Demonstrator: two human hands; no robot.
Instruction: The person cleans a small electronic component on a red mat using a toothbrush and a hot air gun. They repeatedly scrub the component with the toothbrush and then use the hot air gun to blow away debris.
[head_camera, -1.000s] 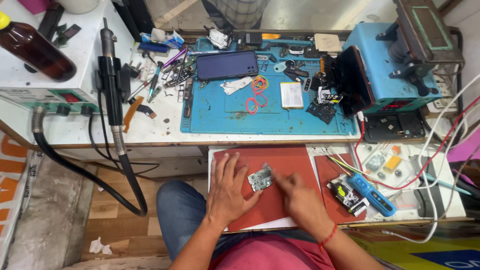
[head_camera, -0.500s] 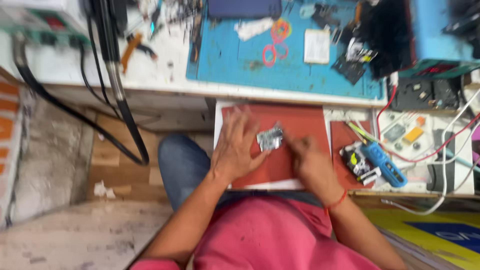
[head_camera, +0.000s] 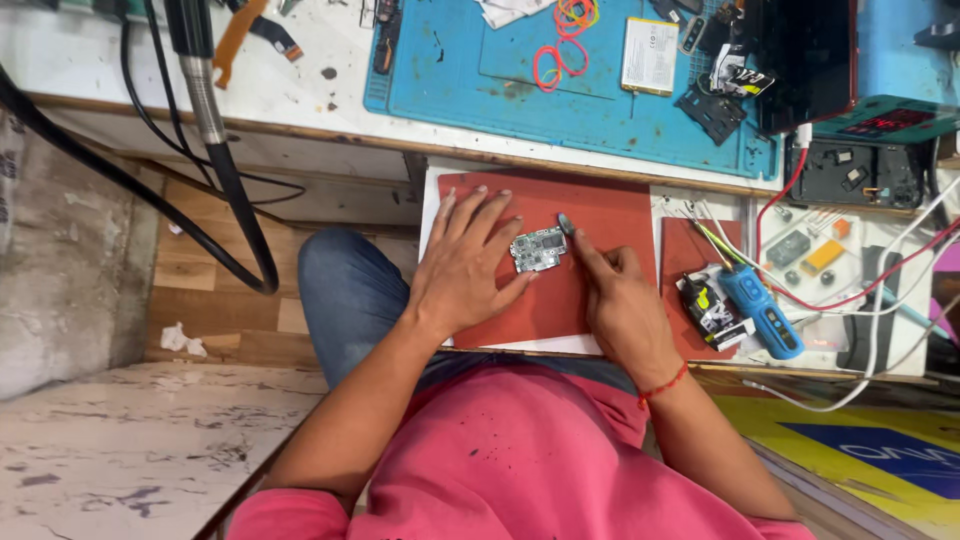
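- Hands first: my left hand (head_camera: 468, 268) lies flat and open on the red mat (head_camera: 600, 215), fingers spread, their tips touching the left edge of the small circuit board (head_camera: 538, 248). My right hand (head_camera: 618, 300) is loosely curled with the forefinger stretched out, and something small and dark sits at its tip, just above the board's right corner; I cannot tell what it is or whether I am pinching it.
- Board: it lies flat on the mat between my two hands and nothing clamps it. I judge that a sideways push from my right forefinger could skid it out from under my left fingertips.
- Pressure: my left fingers rest close to the tiny parts on the board, so leaning too hard could bend or crack something.
- Edge: the mat ends just under my wrists, above my lap. Anything small that I knock loose could roll off towards the floor and be lost.
- Right of my right hand: a blue hand tool (head_camera: 758, 312) and a black and yellow gadget (head_camera: 708, 305) lie near, with red wires (head_camera: 790, 195) and white cables (head_camera: 880, 330) beyond them. A careless sweep of my forearm could snag a cable and drag these across the mat.
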